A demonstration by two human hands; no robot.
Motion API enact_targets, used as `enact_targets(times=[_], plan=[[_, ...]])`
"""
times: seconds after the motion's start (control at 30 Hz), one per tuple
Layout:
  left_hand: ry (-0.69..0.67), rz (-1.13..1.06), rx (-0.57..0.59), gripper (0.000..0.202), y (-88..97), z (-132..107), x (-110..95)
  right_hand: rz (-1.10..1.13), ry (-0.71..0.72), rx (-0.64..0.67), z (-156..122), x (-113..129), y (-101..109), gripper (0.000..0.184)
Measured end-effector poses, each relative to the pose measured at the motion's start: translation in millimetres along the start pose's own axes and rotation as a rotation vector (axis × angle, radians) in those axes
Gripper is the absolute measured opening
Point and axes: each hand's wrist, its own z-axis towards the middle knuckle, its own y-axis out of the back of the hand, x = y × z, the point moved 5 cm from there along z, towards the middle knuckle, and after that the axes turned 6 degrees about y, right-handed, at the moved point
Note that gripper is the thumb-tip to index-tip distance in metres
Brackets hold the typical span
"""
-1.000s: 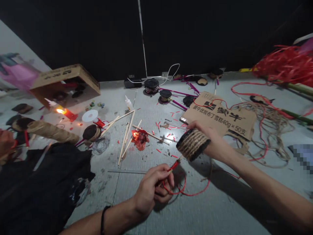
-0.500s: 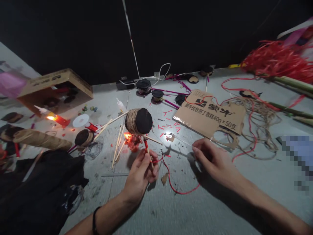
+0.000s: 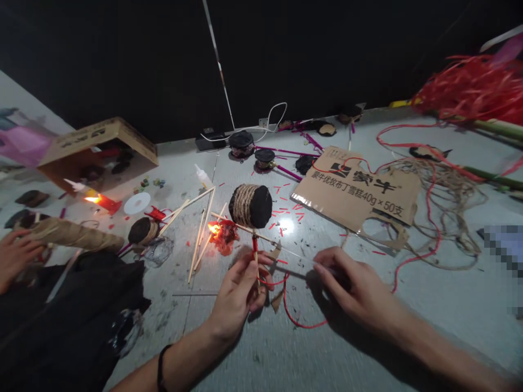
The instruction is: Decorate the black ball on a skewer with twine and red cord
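A drum wound in brown twine with a black end cap (image 3: 250, 206) stands on top of a thin red stick (image 3: 255, 245). My left hand (image 3: 239, 294) is shut on that stick below the drum, and a red cord (image 3: 286, 299) trails from near it. My right hand (image 3: 351, 286) pinches the end of a thin pale rod (image 3: 298, 255), whose far end reaches towards the stick. Just left of the drum, a small flame (image 3: 214, 228) burns on a lump of melted red wax (image 3: 224, 239).
Wooden sticks (image 3: 200, 239) and red bits lie on the grey floor. A printed cardboard sheet (image 3: 355, 190) lies to the right, among tangled twine and red cord. Another person's hand (image 3: 16, 256) rests beside a twine roll (image 3: 73, 235) at far left, above a black cloth (image 3: 69, 305).
The twine drum has passed from my right hand to the top of the stick in my left hand. My right hand has let go of it and now pinches the thin rod.
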Motion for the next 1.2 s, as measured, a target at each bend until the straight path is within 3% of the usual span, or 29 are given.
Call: enact_targets(times=[0.33, 0.57, 0.73, 1.0, 1.2], plan=[[-0.016, 0.075, -0.016, 0.049, 3.5, -1.2, -0.2, 0.046, -0.021, 0.003, -3.1, 1.1, -4.2, 0.024], [-0.035, 0.061, -0.006, 0.043, 0.5, -1.4, -1.3, 0.021, -0.062, -0.142, -4.2, -8.6, 8.1, 0.026], [-0.047, 0.004, 0.013, 0.037, -1.6, -1.0, -1.4, 0.01, -0.067, -0.172, -3.7, -12.2, 11.1, 0.025], [0.069, -0.121, 0.212, 0.037, -5.5, -3.5, 9.9, 0.024, -0.073, -0.126, -2.9, -16.6, 9.9, 0.027], [0.077, -0.158, 0.378, 0.032, -15.3, -12.2, 14.6, -0.002, -0.058, -0.133, 10.9, -8.8, 13.2, 0.028]])
